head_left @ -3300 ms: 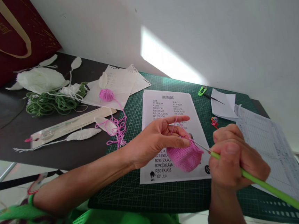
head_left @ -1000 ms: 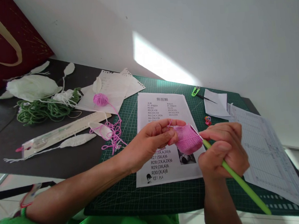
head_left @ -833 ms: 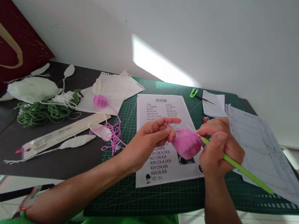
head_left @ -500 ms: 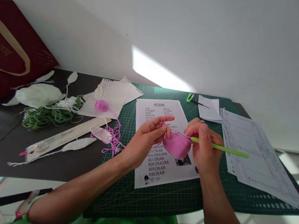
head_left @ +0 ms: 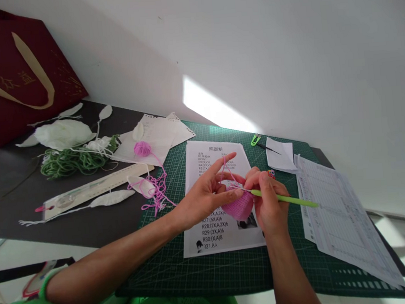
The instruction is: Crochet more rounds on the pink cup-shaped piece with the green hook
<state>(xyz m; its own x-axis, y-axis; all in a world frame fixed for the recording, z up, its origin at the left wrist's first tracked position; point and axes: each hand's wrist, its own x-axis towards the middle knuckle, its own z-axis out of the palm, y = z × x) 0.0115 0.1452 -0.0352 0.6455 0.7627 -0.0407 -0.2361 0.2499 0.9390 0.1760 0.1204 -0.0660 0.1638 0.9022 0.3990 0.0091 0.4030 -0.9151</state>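
Note:
A rounded pink crochet piece [head_left: 238,208] hangs between both hands above a printed pattern sheet [head_left: 210,244]. My left hand [head_left: 211,189] pinches its upper edge with thumb and fingers, while the raised index finger carries a loop of pink yarn [head_left: 229,166]. In my right hand [head_left: 271,198] is a crochet hook [head_left: 295,200] with a green handle. Its metal tip points left and meets the top edge of the piece, close to my left thumb. Loose pink yarn [head_left: 158,189] and a small pink yarn ball [head_left: 142,148] lie to the left.
Under the sheet lies a green cutting mat [head_left: 199,275]. Green yarn [head_left: 75,160], white yarn [head_left: 64,133], white crocheted leaf shapes and a ruler [head_left: 102,186] sit left. A red bag [head_left: 13,59] stands behind them. Papers [head_left: 338,211], a green clip [head_left: 256,139] and black tweezers-like tool [head_left: 268,147] are right.
My left index finger has lifted, stretching the yarn upward, and the left thumb now lies across the piece's edge. My right hand and the hook have shifted left; the view has moved slightly.

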